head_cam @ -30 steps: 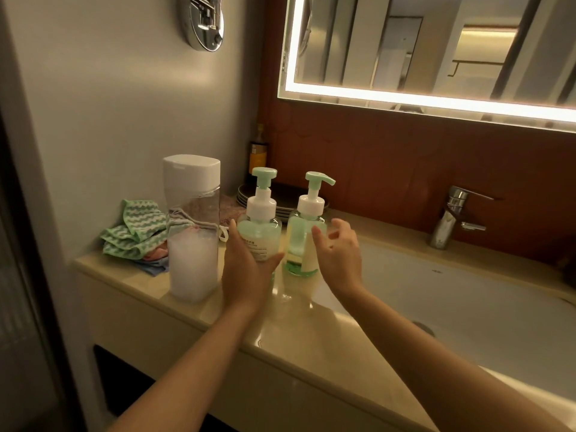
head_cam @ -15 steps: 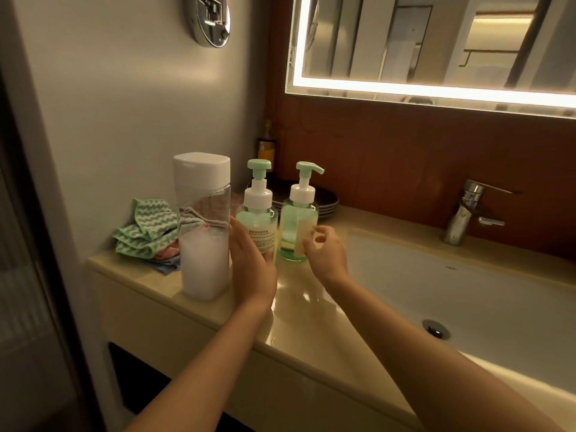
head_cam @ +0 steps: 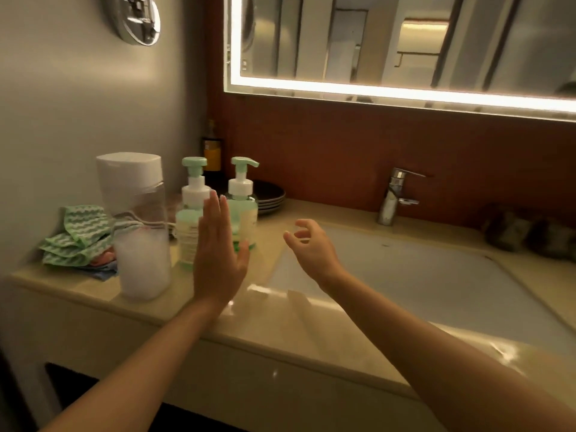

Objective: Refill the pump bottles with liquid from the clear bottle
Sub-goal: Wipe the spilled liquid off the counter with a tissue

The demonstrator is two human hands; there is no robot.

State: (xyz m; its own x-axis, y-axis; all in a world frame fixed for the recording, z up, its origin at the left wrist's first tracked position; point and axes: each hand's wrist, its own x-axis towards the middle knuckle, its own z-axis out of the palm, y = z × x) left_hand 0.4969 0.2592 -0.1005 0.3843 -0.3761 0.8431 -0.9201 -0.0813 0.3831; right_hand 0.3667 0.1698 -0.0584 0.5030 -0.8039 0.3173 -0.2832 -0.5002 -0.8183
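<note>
Two pump bottles with mint-green heads stand side by side on the beige counter (head_cam: 280, 325): the left pump bottle (head_cam: 188, 226) and the right pump bottle (head_cam: 244, 201). Left of them stands the tall clear bottle (head_cam: 137, 226) with a white cap and white liquid in its lower half. My left hand (head_cam: 218, 260) is raised in front of the pump bottles, fingers straight, holding nothing. My right hand (head_cam: 311, 247) hovers over the sink's left edge, fingers loosely curled and empty, apart from the bottles.
A folded green zigzag cloth (head_cam: 78, 238) lies at the far left by the wall. Dark plates (head_cam: 269, 194) are stacked behind the pump bottles, beside a dark bottle (head_cam: 212, 154). The white sink (head_cam: 420, 275) and chrome tap (head_cam: 394, 194) fill the right side.
Both hands have come off the pump bottles. My left hand has opened flat in front of them, and my right hand has drawn back to the right over the sink edge.
</note>
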